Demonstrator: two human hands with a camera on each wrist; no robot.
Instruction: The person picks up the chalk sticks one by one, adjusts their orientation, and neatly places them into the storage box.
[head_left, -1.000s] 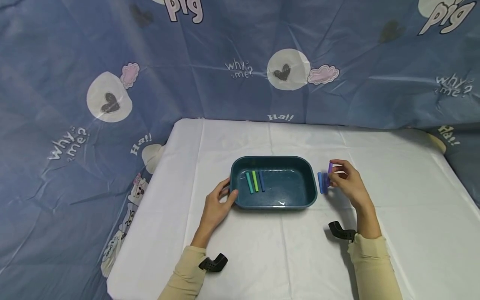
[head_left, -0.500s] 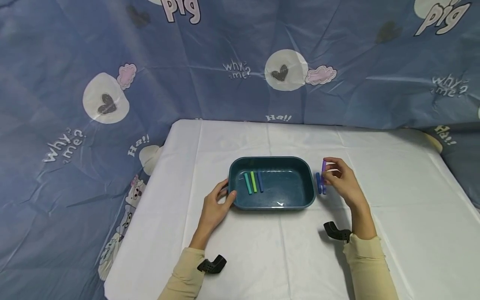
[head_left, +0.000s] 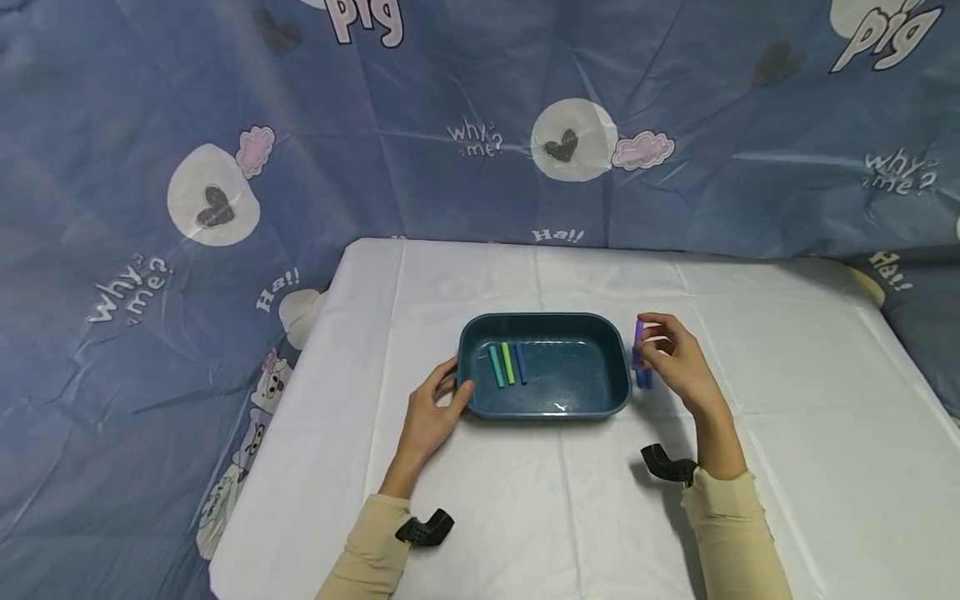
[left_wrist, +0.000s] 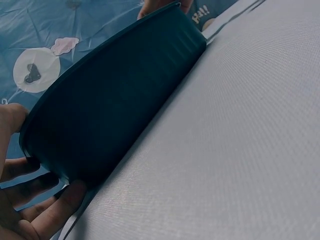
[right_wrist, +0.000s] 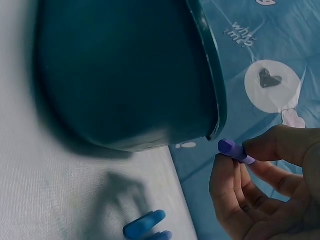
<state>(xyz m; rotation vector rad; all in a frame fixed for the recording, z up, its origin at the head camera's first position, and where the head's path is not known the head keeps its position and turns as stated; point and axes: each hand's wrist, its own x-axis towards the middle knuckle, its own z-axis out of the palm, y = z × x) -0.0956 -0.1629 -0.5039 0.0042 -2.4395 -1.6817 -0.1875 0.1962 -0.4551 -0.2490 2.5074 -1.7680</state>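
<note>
A dark teal rectangular tray (head_left: 570,408) stands on the white cloth. My left hand (head_left: 435,414) grips its left end, thumb at the rim and fingers against the outer wall (left_wrist: 115,90). Inside the tray, toward its left, lie a teal stick (head_left: 497,367), a lime green stick (head_left: 508,363) and a dark blue stick (head_left: 521,364). To the right of the tray, my right hand (head_left: 678,364) pinches a short purple stick (right_wrist: 235,151) between thumb and fingertips, raised above the cloth. Below it lie two blue sticks (right_wrist: 144,225), partly hidden by the hand in the head view.
White cloth (head_left: 487,517) covers the table. A blue patterned sheet (head_left: 450,192) hangs behind it and along its left side. Each wrist wears a black camera mount (head_left: 426,528), which sticks out over the cloth.
My right hand has shifted left with the purple stick, from beyond the two blue sticks to over them, close to the tray's right rim. My left hand stays on the tray.
</note>
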